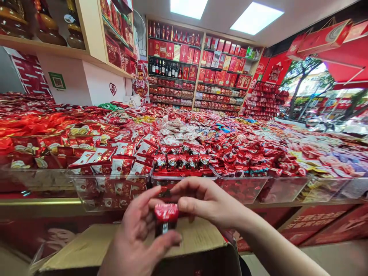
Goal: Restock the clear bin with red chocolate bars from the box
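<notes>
Between my hands, above an open cardboard box (pixel 86 245), is a small red-and-black snack packet (pixel 166 215). My left hand (pixel 138 234) curls around its left side, with the thumb along its lower edge. The thumb and fingers of my right hand (pixel 204 197) close at the packet's upper right. The hands are slightly blurred, and the fingertips behind the packet are partly hidden. Just beyond them is a clear bin (pixel 184 176) in which similar red-and-black packets (pixel 182 161) stand in rows.
To the left, a clear bin (pixel 86 191) holds red-and-white packets (pixel 122 165). Another bin (pixel 243 188) of red packets stands to the right. Heaps of wrapped sweets (pixel 178 132) spread across the counter behind. Wall shelves (pixel 201 57) carry bottles and red boxes.
</notes>
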A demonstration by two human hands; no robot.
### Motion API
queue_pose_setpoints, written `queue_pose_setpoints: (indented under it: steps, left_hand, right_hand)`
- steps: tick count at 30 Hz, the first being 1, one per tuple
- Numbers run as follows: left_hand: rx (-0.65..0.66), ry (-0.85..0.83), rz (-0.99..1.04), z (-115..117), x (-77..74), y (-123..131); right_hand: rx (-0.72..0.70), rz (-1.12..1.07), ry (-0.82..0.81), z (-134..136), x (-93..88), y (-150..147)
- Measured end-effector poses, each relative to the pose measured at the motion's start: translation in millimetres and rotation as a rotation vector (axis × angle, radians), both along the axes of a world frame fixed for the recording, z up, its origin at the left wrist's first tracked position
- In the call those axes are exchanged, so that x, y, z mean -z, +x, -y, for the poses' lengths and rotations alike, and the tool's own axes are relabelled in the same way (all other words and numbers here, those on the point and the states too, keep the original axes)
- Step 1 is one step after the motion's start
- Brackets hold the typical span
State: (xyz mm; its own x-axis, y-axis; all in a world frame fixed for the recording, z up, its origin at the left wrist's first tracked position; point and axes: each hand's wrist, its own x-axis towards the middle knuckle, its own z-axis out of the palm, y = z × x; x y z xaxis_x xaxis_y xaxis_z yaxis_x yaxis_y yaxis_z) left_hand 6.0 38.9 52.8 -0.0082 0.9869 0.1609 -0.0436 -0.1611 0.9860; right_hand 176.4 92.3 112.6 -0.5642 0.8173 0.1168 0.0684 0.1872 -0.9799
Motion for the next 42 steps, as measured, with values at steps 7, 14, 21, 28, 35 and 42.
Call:
queue_pose_setpoints:
  steps: [7,14,21,28,35,42]
  left_hand:
    - [0.160,0.048,-0.045,-32.3,-3.7,22.3]
    - [0.240,0.009,-0.184,-33.5,-11.1,11.6]
    - [0.106,0.739,-1.205,-139.6,-104.0,42.7]
    - [0.306,0.582,-1.599,-225.0,-112.9,100.5]
    - [0.385,0.470,-1.719,-235.2,-117.0,80.0]
    - [0.487,0.430,-1.708,-236.9,-117.8,74.1]
  right_hand:
    - [0.220,-0.227,-0.110,-9.6,31.9,-0.4]
    - [0.264,-0.076,0.141,-7.1,25.4,23.3]
    - [0.855,0.525,0.733,-92.5,-55.3,92.1]
    - [0.703,0.789,0.628,-161.8,-51.2,86.0]
    - [0.512,0.771,0.448,-171.6,-36.9,75.3]
    - [0.341,0.773,0.358,-163.6,-36.2,70.7]
